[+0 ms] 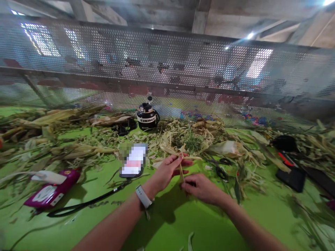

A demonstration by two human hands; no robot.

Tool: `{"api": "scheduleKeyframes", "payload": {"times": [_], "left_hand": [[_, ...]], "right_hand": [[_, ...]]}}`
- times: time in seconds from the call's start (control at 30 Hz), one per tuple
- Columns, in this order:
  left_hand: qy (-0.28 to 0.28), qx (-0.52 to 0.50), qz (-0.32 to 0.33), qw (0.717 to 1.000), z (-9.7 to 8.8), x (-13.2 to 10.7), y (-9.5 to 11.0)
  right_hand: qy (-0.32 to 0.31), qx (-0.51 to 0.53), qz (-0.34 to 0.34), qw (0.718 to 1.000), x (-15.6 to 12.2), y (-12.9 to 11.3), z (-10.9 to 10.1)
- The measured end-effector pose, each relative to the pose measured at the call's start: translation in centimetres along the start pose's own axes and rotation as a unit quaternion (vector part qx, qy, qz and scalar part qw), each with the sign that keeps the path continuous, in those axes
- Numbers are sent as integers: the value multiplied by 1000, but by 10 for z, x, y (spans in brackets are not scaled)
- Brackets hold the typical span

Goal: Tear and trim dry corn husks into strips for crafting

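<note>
Over the middle of the green table, my left hand (171, 168) pinches a piece of dry corn husk (181, 171) near its top, where strips spread outward; the other fingers reach out to the right. Lower down, my right hand (200, 187) has thumb and fingers closed on the narrow bottom end of the same husk. Just right of the hands lies a pair of black-handled scissors (222, 172), partly among husk scraps. Beyond the hands is a heap of shredded dry husk (178, 134) with a green tuft (195, 142) in it.
Left of my hands lies a phone (134, 160) with a black strap (89, 201); a purple power bank (53, 190) is farther left. A black jug (147, 116) stands at the back before a perforated metal screen (167, 69). Dark phone-like objects (291, 177) lie at right.
</note>
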State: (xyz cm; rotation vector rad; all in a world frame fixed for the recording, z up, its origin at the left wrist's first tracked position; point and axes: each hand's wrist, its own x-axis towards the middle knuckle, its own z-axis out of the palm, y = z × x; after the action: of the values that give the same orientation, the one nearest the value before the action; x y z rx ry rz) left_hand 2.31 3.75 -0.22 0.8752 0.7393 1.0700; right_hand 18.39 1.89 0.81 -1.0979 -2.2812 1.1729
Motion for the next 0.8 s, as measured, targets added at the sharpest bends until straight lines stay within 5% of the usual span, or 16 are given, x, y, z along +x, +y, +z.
{"api": "scheduleKeyframes", "payload": {"times": [0.1,0.23,0.3,0.37,0.47,0.8], "left_hand": [[-21,86,-30,996,0,-2,2],[-137,195,-43,970,4,-7,2],[-181,221,-61,956,6,-8,0],[-204,237,-69,947,6,-9,-3],[-218,254,-68,940,6,-10,-5],[-233,232,-124,936,17,-15,-13]], "right_hand": [[111,-29,-25,993,-7,-6,-13],[329,-33,-37,943,-9,-9,-33],[301,-26,-32,953,-4,-5,-34],[186,62,4,980,2,1,-28],[109,198,49,973,8,7,-17],[234,78,3,969,11,17,-8]]}}
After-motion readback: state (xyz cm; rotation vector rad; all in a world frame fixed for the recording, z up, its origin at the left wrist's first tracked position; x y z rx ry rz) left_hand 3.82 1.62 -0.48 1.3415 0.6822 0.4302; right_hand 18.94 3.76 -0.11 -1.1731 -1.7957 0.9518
